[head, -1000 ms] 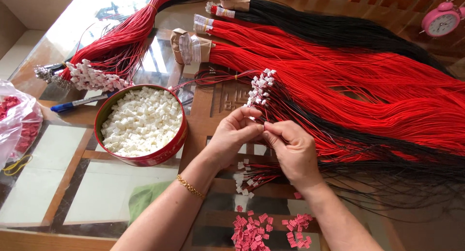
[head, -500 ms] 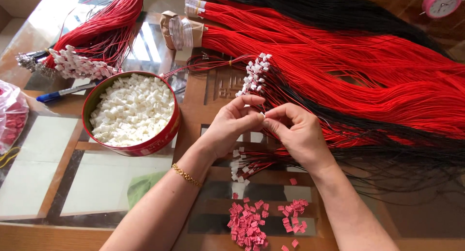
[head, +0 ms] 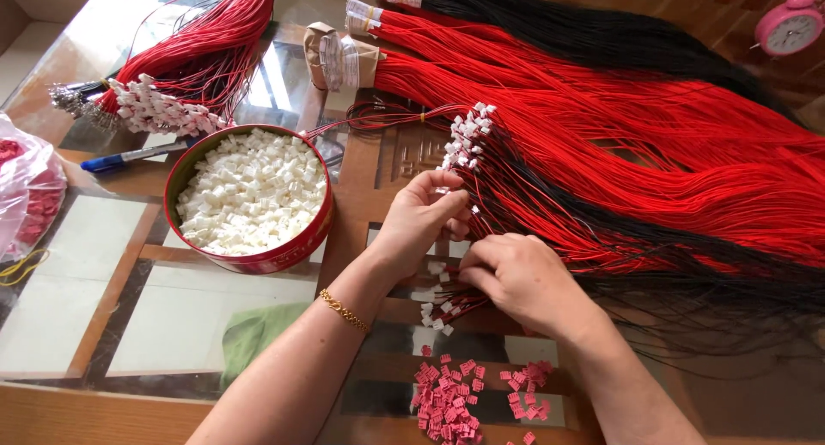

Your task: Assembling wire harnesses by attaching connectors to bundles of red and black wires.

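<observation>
My left hand (head: 421, 217) and right hand (head: 516, 277) sit side by side at the table's (head: 129, 325) middle, on the wire bundle (head: 601, 153) that spreads away to my right. Left of my left hand stands the round tin (head: 249, 200) (small connector housings (head: 249, 192) in it). Behind the tin lies a pen (head: 129, 157). Loose clips (head: 447, 398) lie nearest me, before my hands. A clock (head: 789, 24) stands far right, at the back.

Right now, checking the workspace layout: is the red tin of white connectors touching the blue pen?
Apart. The head view shows the red tin below the blue pen, with a strip of bare table between them.
</observation>
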